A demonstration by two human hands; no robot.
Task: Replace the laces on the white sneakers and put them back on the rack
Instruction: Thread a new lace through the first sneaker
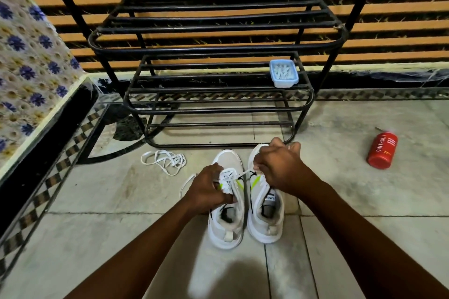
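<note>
Near field: the pair stands on the floor, heels toward you, toes toward the rack. The left sneaker (226,226) is in work. The right sneaker (266,223) is just beside it.

Left hand (209,189): fingers curled down over the throat of the left sneaker, clamped on the laced section.
Right hand (277,167): closed in a pinch on a lace strand (245,173), which runs taut from the left sneaker's eyelets across above the right sneaker's forefoot.

Judgement: you are drawing lace through an eyelet of the left sneaker. I cannot tell whether this strand is going in or coming out.

Method notes:
- Pin the shoe to the floor with your left hand so the pull does not drag it.
- Pull along the line of the eyelet, not upward, with the lace flat and untwisted.
- Match both ends before the next row.

A loose lace (165,160) lies in a tangle on the floor left of the toes, clear of both shoes. Old or new not determinable.

Writing:
- Insole tag inside the right sneaker has dark print, too small to read.
- The red can (382,150), on its side well to the right, reads "CINTHOL" in white. Its smaller lines are illegible.
- The blue container (283,73), at the right end of a lower shelf of the black rack (218,48), has no visible label.
</note>
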